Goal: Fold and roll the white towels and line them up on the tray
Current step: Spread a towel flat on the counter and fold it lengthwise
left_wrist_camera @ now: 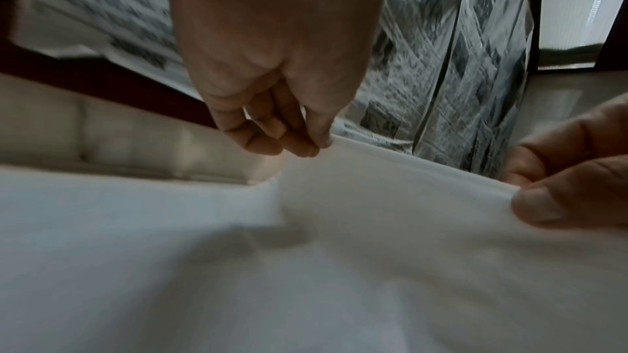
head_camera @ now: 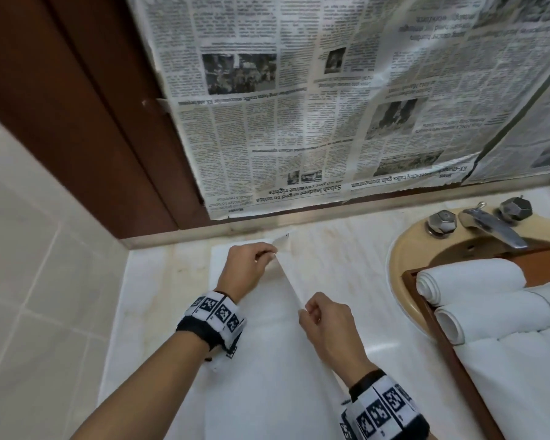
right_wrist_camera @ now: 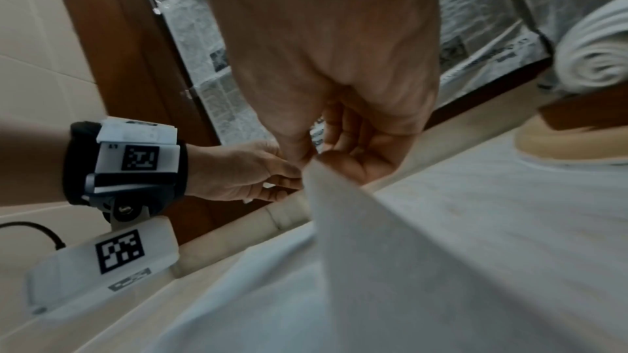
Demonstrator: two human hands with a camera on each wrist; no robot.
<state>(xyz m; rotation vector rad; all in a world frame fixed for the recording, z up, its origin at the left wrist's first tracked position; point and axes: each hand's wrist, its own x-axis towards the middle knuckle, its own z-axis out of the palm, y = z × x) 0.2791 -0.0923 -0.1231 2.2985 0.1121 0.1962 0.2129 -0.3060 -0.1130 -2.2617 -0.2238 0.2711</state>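
Towel [head_camera: 261, 376] lies spread lengthwise on the pale surface [head_camera: 346, 268], to the left of the sink, with one long edge lifted off it. At the far end the left hand [head_camera: 242, 271] pinches that raised edge between thumb and fingers [left_wrist_camera: 299, 144]; nearer the body the right hand [head_camera: 327, 325] pinches the same edge, its fingers curled round the cloth. This looks like the lengthwise fold, still under way. To do it well, both pinches should travel across together, keeping the edge taut between them so it lands parallel to the opposite edge, corners matched, then smooth out trapped air before rolling. Further right, two rolled towels [head_camera: 470, 281] already sit side by side in the wooden tray [head_camera: 426, 308] resting over the sink [head_camera: 400, 249], so the roll should match their width.
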